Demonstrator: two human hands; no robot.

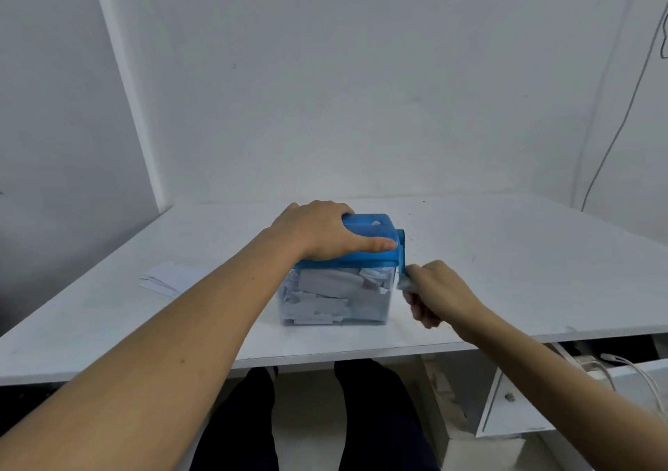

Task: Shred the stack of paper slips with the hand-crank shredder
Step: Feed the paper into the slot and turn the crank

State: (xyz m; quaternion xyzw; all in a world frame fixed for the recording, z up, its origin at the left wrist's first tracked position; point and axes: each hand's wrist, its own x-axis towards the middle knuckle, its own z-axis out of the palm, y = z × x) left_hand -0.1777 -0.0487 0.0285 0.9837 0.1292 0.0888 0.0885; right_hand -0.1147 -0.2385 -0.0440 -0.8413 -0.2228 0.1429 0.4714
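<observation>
Paper slips lower left, shredder at centre, crank in hand.
The left hand clamps the blue lid, fingers curled over its far edge, thumb along the front. At right, the right hand wraps the crank. Bear down hard and turn evenly, or the bin may skid. No legible writing.

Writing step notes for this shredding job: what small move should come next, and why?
Probably turn the crank through a round with the right hand. That hand grips the crank, the left hand holds the blue shredder lid steady, and a paper scrap sticks up from the slot, seemingly not fed through. The stack of slips waits on the table.
</observation>
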